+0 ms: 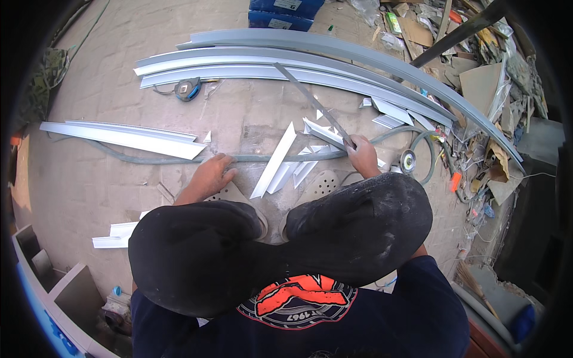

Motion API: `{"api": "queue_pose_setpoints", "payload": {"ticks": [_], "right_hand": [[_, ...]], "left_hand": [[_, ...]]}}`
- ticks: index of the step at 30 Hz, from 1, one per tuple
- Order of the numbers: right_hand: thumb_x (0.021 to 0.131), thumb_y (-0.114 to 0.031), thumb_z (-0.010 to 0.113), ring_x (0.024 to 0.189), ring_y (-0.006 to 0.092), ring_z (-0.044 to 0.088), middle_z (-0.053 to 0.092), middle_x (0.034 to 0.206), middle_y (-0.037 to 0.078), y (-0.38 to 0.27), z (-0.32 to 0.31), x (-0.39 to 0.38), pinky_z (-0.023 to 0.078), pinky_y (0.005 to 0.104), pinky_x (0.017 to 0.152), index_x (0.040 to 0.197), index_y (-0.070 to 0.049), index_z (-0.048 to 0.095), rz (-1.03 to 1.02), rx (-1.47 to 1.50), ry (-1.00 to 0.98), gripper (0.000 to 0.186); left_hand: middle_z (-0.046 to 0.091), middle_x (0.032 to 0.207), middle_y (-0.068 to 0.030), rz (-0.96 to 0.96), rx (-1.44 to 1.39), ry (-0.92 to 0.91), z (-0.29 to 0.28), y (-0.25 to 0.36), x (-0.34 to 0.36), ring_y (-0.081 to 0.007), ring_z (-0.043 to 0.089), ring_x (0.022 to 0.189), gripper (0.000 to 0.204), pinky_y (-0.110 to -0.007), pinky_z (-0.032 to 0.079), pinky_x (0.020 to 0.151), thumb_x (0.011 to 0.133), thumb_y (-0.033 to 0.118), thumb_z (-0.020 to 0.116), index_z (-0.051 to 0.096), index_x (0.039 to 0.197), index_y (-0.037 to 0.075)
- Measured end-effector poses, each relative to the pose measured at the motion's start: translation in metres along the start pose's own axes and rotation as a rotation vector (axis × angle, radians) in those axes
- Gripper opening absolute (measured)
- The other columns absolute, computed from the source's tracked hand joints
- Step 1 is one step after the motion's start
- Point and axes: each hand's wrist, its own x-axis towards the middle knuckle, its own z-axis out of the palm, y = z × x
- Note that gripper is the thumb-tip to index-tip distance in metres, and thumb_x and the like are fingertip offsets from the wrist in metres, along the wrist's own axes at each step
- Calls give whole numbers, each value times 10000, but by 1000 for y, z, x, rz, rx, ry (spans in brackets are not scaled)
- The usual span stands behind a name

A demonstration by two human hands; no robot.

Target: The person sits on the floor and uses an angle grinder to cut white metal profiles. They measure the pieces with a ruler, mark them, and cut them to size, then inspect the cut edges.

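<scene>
My right hand [363, 157] is closed round the near end of a long, flat grey metal strip [310, 98]. The strip slants up and to the left, its far tip over the long profiles. Beside my left shoe, my left hand [208, 178] holds nothing, thumb and fingers apart, close to a grey-green hose [245, 159]. Between the hands lie short white angled profile pieces [276, 158] with mitred ends. Another white offcut [322, 132] rests next to the strip. Left of them is a longer white profile [125, 138].
Long pale profiles [239, 58] curve across the far floor, with a blue-black tape measure [188, 89] in front. An angle grinder [407, 161] lies by the hose at right. Rubble and scraps [477, 77] pile up beyond. Blue boxes [283, 13] stand at the back.
</scene>
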Motion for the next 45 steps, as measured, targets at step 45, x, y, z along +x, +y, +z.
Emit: {"api": "queue_pose_setpoints", "payload": {"ticks": [45], "right_hand": [[829, -468, 868, 877, 392, 772, 692, 1064, 150, -184, -147, -32, 626, 504, 775, 1348, -241, 762, -166, 229, 467, 577]], "left_hand": [[534, 1597, -169, 402, -1671, 22, -55, 300, 93, -304, 499, 1505, 608, -515, 371, 1297, 1135, 405, 577, 475, 1597, 24]]}}
